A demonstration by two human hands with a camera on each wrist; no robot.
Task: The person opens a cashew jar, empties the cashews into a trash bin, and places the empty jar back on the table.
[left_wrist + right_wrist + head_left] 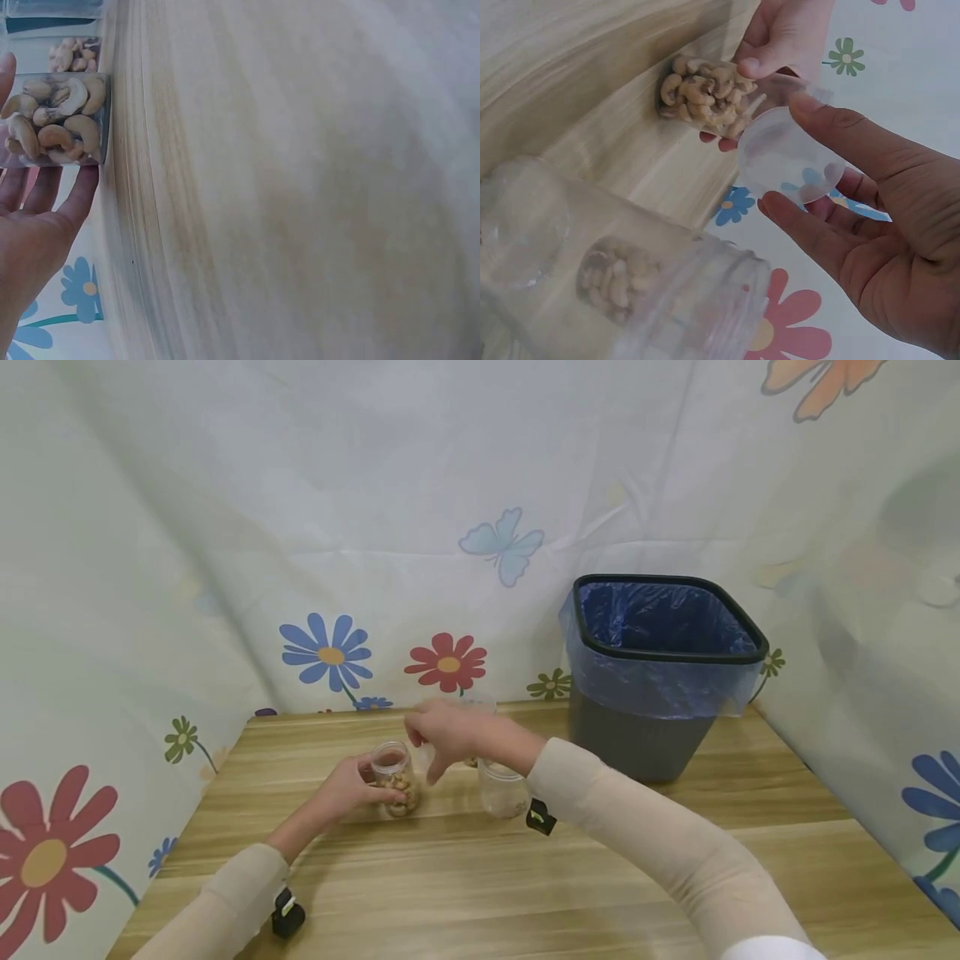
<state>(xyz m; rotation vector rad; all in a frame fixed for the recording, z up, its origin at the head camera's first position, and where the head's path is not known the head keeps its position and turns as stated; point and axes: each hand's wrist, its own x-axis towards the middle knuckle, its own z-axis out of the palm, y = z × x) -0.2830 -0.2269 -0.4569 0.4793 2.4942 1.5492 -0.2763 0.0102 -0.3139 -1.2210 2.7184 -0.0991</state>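
My left hand (348, 793) grips a clear jar of cashews (395, 785), with the thumb and fingers around its lower side. The jar stands upright on the table and its mouth is uncovered. In the left wrist view the cashews (56, 124) show through the jar wall. My right hand (450, 731) is just right of that jar's mouth. Between thumb and fingers it holds a round translucent lid (780, 157), seen best in the right wrist view. Close under the right forearm stands an open clear jar (501, 795) with no nuts visible in it.
Another jar with nuts (619, 277) shows through the clear jar in the right wrist view. A grey trash bin (637, 735) with a blue liner stands at the back right. A flowered curtain (405, 527) hangs behind the wooden table (450, 885).
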